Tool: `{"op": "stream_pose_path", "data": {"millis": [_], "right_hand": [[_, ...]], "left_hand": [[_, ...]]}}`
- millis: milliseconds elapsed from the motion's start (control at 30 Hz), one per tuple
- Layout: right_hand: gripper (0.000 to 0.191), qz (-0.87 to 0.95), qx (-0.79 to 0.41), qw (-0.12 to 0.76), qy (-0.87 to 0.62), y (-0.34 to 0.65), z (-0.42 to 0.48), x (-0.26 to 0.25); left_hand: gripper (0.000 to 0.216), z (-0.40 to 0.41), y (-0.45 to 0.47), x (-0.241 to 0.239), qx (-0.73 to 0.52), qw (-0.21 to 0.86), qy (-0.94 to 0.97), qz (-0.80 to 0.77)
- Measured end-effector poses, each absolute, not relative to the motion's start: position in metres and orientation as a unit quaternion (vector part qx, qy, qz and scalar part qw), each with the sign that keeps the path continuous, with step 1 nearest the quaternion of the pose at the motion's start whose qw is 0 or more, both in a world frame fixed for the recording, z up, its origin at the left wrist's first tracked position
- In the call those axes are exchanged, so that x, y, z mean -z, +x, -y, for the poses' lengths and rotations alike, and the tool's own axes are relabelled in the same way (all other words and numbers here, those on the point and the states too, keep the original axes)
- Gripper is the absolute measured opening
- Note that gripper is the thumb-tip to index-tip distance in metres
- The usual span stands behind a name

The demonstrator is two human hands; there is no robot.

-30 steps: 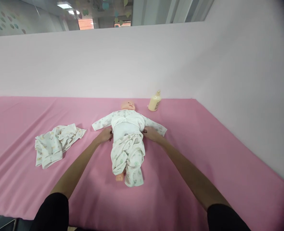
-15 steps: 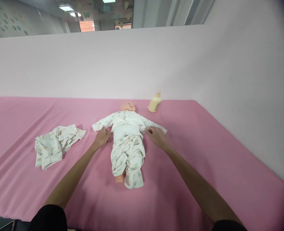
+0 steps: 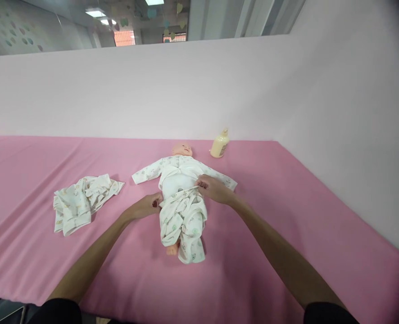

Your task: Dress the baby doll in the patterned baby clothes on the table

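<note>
A baby doll [image 3: 182, 149] lies on its back on a pink-covered surface [image 3: 253, 252], its head toward the wall. It wears a white printed top [image 3: 179, 166] with the sleeves spread out and matching baby pants [image 3: 183, 216], bunched over the legs. One bare foot [image 3: 172, 249] pokes out; the other leg's end is covered by the pants. My right hand [image 3: 215, 188] pinches the waistband and lifts it at the doll's belly. At the opposite hip, my left hand [image 3: 149, 205] is closed on the side edge of the pants, fingertips partly hidden.
Crumpled white printed clothing [image 3: 84, 202] lies to the left. A pale yellow pump bottle [image 3: 219, 145] stands tilted in view near the back wall [image 3: 135, 94]. Another white wall [image 3: 351, 135] borders the right side.
My left hand has moved down from beside the doll's waist to the hip and closed on the pants. My right hand has shifted slightly inward, pulling the waistband up.
</note>
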State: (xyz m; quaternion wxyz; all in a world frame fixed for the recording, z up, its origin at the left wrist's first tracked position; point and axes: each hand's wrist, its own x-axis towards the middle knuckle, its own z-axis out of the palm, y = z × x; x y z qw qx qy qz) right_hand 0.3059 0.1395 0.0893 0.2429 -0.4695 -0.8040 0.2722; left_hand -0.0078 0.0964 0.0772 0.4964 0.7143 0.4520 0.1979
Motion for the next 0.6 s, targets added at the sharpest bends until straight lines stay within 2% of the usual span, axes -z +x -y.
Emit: {"op": "stream_pose_path", "data": {"millis": [100, 267, 400, 500, 600], "right_hand": [[0.012, 0.777, -0.327, 0.243, -0.481, 0.309, -0.139, -0.083], [0.012, 0.758, -0.388, 0.228, -0.472, 0.313, -0.139, -0.073], [0.012, 0.760, -0.385, 0.238, -0.466, 0.310, -0.138, -0.068], [0.014, 0.754, -0.377, 0.270, -0.465, 0.307, -0.139, -0.061], [0.017, 0.746, -0.367, 0.308, -0.463, 0.304, -0.140, -0.054]], "left_hand": [[0.011, -0.108, -0.006, -0.089, -0.258, 0.442, 0.730, -0.453], [0.010, -0.139, 0.006, -0.089, -0.356, 0.395, 0.688, -0.494], [0.012, -0.146, 0.015, -0.066, -0.421, 0.447, 0.586, -0.529], [0.015, -0.141, 0.016, -0.051, -0.453, 0.516, 0.490, -0.538], [0.017, -0.134, 0.014, -0.046, -0.456, 0.538, 0.459, -0.540]]}}
